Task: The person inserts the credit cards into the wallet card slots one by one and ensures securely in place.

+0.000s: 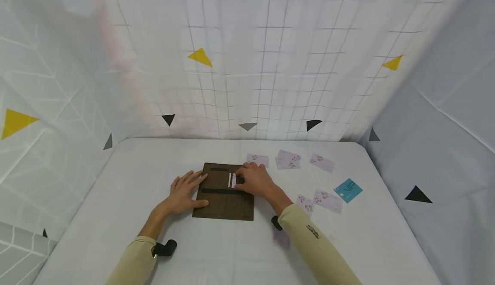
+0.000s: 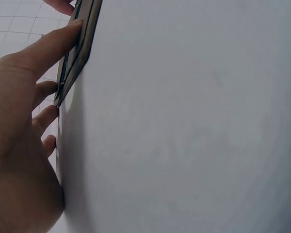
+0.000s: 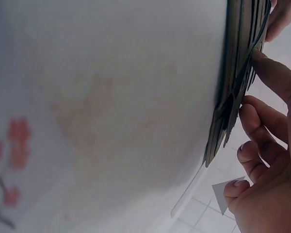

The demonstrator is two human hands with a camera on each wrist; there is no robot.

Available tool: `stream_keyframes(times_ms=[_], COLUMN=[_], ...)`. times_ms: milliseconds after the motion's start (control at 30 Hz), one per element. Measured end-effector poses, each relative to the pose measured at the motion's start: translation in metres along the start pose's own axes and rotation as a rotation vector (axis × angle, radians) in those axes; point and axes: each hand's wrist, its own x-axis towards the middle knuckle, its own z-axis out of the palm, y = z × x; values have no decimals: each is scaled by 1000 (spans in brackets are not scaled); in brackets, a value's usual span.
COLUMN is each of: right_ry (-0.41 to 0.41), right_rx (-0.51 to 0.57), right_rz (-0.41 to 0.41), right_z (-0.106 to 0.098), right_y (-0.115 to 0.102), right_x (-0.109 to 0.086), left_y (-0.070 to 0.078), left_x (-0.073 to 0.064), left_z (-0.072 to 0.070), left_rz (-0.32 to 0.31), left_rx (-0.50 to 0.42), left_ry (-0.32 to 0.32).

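A brown card wallet [image 1: 228, 207] lies opened out on the white table, with a dark band across its middle. My left hand [image 1: 181, 197] rests on the wallet's left side, fingers spread and thumb on the lower half. In the left wrist view its thumb [image 2: 56, 46] presses on the wallet's edge. My right hand [image 1: 257, 179] is over the upper right part of the wallet. Its thumb and fingertips grip a white floral card [image 1: 233, 180], partly in a slot. The right wrist view shows the thumb [image 3: 271, 73] against the wallet's layers; the card is hidden there.
Several pale floral cards lie to the right, among them a card [image 1: 322, 163] at the back and another card [image 1: 328, 200] nearer. A blue card [image 1: 348, 190] lies farthest right. One card [image 1: 281, 238] is partly under the right forearm. White sheeting [image 1: 247, 83] stands behind the table.
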Motion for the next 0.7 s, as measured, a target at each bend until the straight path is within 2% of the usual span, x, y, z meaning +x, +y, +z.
stream_keyframes(times_ms=[367,700], right_ry=[32,16], right_rx=[29,37], right_rz=[-22,10], right_z=[1,4], right_y=[-4,-5], right_x=[2,6], left_y=[2,2], left_x=[0,0], left_z=[-1,-1], left_rz=[0,4], left_rx=[3,7], left_ry=[-3,0])
